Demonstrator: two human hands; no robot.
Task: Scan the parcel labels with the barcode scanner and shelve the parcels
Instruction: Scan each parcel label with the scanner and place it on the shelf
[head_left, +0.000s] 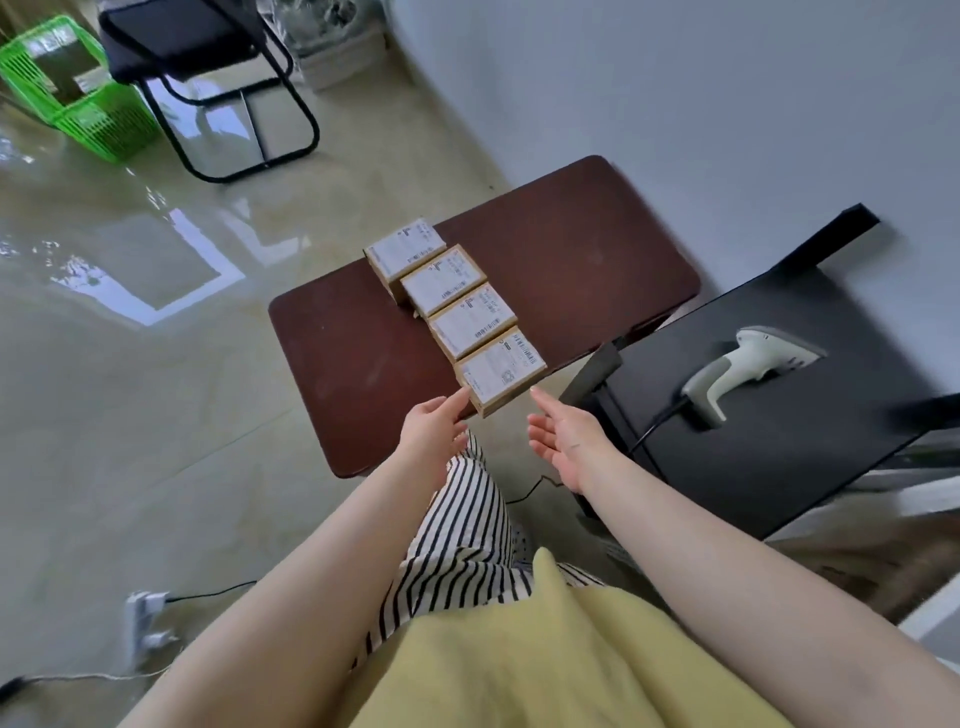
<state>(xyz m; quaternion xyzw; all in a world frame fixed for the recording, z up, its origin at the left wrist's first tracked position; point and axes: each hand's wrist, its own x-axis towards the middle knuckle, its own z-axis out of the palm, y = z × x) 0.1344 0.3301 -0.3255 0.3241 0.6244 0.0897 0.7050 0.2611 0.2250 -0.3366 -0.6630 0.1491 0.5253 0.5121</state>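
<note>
Head view: the whole scene lay tilted, floor on the left, wall along the upper right.
Floor: pale glossy tiles filled the left half of the frame, with a green basket (78, 88) at upper left and a black chair (208, 78) beside it.
Brown table (571, 249): it ran diagonally through the centre of the frame, and the parcels sat on it.
Black shelf (779, 415): at centre right, just beside the table's lower right end.
Barcode scanner (748, 369): it lay untouched on the black shelf, right of the hands, its cable trailing toward lower left.
Row of parcels (457, 306): four small labelled boxes, edge to edge, ran from upper left to lower right down the table, labels up.
Nearest parcel (501, 371): last in the row, at the table's lower edge, just above both hands; its long axis looked to run across the row, from lower left to upper right.
Left hand (434, 423): fingers straight and spread, tips at, perhaps touching, the parcel's lower left corner, holding nothing.
Right hand (563, 441): palm up, fingers loose and apart, fingertips just short of the parcel's lower right edge, nothing gripped.
Key relation: the parcel lay ahead and between the two hands; the left was nearer, by my reading, and the right was nearer the scanner.
</note>
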